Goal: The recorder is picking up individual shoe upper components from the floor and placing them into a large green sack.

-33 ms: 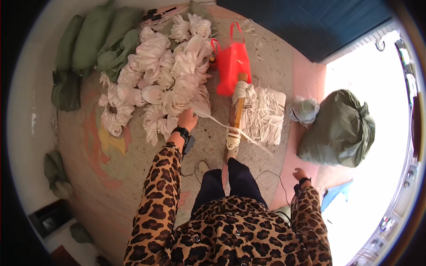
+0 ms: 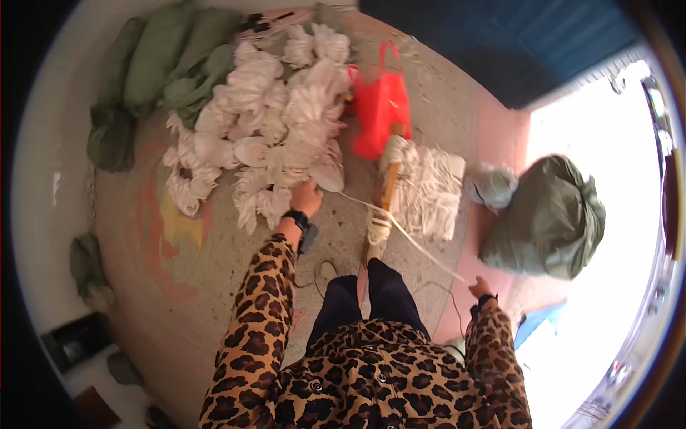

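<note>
My left hand is closed at the near edge of a large pile of gathered white cloth bundles; its fingers grip a white cloth bundle. From there a white cord runs taut, down and to the right. My right hand is closed at the cord's far end, out to the right. Under the cord stands a wooden bar wrapped with white cord, next to a block of bundled white strips. One of my feet is beside the bar's near end.
A red bag stands behind the bar. Full green sacks line the back left; another big green sack and a small clear plastic bag sit at right by the bright doorway. A thin dark cable lies near my legs.
The cord, loose and blurred at its right end before, now stretches straight to my right hand. My left hand has stayed at the pile, and the whole view has shifted slightly.
</note>
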### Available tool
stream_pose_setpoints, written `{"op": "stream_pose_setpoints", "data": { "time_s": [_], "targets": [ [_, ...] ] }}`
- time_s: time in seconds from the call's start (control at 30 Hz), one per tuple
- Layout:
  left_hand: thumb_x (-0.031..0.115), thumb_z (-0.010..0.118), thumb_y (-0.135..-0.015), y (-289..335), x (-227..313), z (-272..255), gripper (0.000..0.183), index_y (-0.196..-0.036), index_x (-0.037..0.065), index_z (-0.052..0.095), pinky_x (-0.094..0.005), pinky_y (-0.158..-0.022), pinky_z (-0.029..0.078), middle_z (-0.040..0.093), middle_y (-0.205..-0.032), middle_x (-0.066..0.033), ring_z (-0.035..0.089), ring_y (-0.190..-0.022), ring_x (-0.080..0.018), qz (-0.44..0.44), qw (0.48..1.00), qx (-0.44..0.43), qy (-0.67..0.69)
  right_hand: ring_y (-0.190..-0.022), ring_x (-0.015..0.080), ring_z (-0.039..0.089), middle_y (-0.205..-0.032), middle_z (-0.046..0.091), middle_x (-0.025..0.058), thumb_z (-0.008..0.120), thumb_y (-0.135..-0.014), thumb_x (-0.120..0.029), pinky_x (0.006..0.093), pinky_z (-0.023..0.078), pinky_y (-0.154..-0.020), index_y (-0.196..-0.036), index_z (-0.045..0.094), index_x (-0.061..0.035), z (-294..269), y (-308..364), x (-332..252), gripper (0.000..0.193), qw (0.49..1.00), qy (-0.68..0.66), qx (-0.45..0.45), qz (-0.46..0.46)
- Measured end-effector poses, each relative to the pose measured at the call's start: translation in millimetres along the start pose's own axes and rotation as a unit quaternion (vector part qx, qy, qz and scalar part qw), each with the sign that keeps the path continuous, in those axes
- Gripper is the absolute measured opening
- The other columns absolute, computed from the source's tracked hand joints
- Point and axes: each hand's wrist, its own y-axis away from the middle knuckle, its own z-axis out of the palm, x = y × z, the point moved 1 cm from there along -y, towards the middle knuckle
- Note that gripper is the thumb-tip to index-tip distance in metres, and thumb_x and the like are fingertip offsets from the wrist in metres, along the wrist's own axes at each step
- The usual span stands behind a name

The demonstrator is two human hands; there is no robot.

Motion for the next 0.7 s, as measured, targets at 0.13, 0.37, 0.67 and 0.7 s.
{"op": "stream_pose_setpoints", "data": {
  "time_s": [0.13,0.37,0.67,0.7],
  "targets": [
    [0.018,0.049,-0.079,45,-33,16,0.029,-0.101,-0.001,0.05,-0.0421,-0.069,0.043,0.055,-0.093,-0.0169,0.052,-0.082,-0.0326,-0.021,0.996,-0.07,-0.043,-0.099,0.0353,0.047,-0.102,0.052,0.0241,0.058,-0.066,-0.018,0.0389,0.037,-0.086,-0.103,0.05,0.0038,0,5,-61,0.044,0.996,-0.046,0.051,-0.061],
    [0.019,0.043,-0.074,205,-164,28,0.022,-0.071,0.0,0.053,-0.0458,-0.057,0.039,0.053,-0.068,-0.0212,0.051,-0.066,-0.0375,-0.057,0.994,-0.06,0.074,-0.076,0.0297,0.056,-0.076,0.058,0.0122,0.049,-0.068,-0.014,0.0371,0.045,-0.067,-0.071,0.058,-0.0042,28,-19,-278,0.013,0.758,0.255,0.029,-0.599],
    [0.015,0.039,-0.078,560,-344,106,0.017,-0.082,0.005,0.052,-0.0406,-0.058,0.042,0.054,-0.068,-0.0123,0.055,-0.064,-0.0274,-0.279,0.957,-0.043,-0.072,-0.063,0.0244,0.055,-0.062,0.054,0.0091,0.049,-0.064,-0.012,0.0374,0.042,-0.054,-0.064,0.056,-0.0083,88,55,-454,0.007,0.633,0.365,0.134,-0.67],
    [0.015,0.041,-0.077,591,-352,112,0.014,-0.082,0.006,0.051,-0.0431,-0.052,0.041,0.052,-0.063,-0.0122,0.054,-0.061,-0.0289,-0.25,0.965,0.037,-0.071,-0.06,0.0251,0.056,-0.064,0.056,0.0104,0.051,-0.064,-0.014,0.0362,0.045,-0.054,-0.065,0.057,-0.0065,107,51,-451,0.01,0.645,0.352,0.122,-0.667]
  ]
}}
